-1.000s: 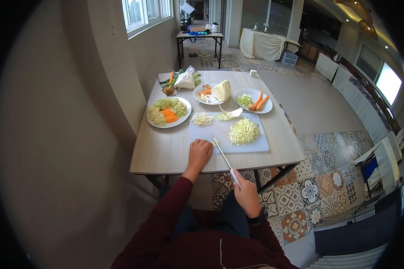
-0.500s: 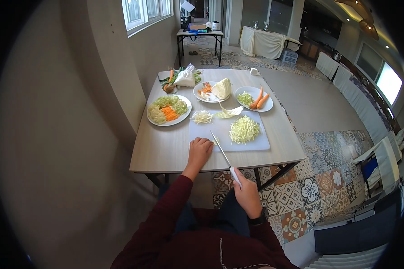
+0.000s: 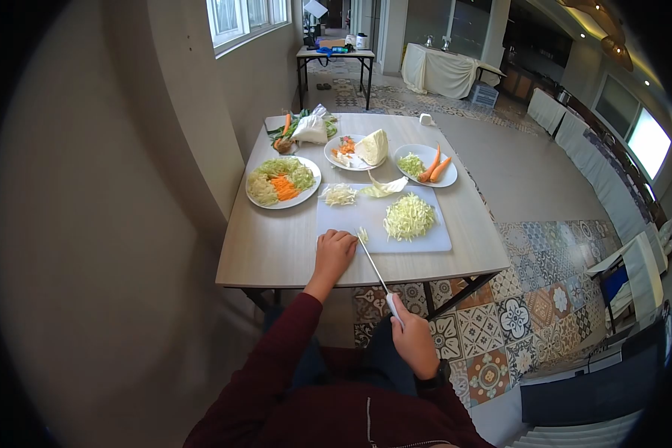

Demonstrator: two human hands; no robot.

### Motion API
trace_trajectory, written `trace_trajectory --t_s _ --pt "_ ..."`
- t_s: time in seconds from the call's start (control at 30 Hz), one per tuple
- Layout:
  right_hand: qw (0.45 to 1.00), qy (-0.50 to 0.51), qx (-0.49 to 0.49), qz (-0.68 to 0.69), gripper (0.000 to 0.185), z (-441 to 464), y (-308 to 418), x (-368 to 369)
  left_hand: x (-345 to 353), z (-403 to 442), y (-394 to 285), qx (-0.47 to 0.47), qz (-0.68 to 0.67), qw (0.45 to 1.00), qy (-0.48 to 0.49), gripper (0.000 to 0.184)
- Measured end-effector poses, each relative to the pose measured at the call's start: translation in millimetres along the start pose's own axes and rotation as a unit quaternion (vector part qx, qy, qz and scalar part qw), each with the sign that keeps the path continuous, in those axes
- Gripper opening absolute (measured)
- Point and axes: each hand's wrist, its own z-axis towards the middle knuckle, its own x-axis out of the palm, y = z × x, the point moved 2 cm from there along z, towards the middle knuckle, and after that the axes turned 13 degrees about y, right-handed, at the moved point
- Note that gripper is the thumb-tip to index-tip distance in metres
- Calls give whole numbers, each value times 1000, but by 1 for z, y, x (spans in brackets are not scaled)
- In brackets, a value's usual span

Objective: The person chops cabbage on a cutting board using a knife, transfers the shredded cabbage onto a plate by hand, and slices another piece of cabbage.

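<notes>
My right hand (image 3: 414,337) grips the white handle of a kitchen knife (image 3: 375,270), its blade slanting forward to the left over the near edge of the white cutting board (image 3: 362,215). Beside the blade, my left hand (image 3: 336,254) presses down at the board's near left corner with fingers curled together. Pale green cabbage slivers (image 3: 363,234) show by its fingertips; the piece under the fingers is mostly hidden. On the board lie a large heap of shredded cabbage (image 3: 409,217), a smaller pale pile (image 3: 340,195) and a loose cabbage leaf (image 3: 383,187).
Beyond the board, one plate (image 3: 357,166) bears a cabbage wedge (image 3: 372,148), another (image 3: 445,178) whole carrots (image 3: 435,167). Left stands a plate of shredded vegetables (image 3: 283,183). A plastic bag (image 3: 311,130) and vegetables sit at the far left corner. A wall (image 3: 179,187) rises at the left.
The knife's tip has drawn back toward me, and its blade now lies closer to the cabbage slivers. My right hand has moved slightly nearer my body; the left stays nearly in place.
</notes>
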Motion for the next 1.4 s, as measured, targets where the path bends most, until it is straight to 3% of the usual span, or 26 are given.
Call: trace_trajectory --t_s 0.63,1.13,1.4 --pt "998 12 -3 -56 45 41 7 12 0 0 -1 -9 4 1000 20 8" --pt "997 17 39 61 43 13 7 -16 3 0 1 -16 -3 1000 24 10" --pt "997 3 37 73 43 11 5 -15 -8 -1 -6 -38 -13 999 17 20"
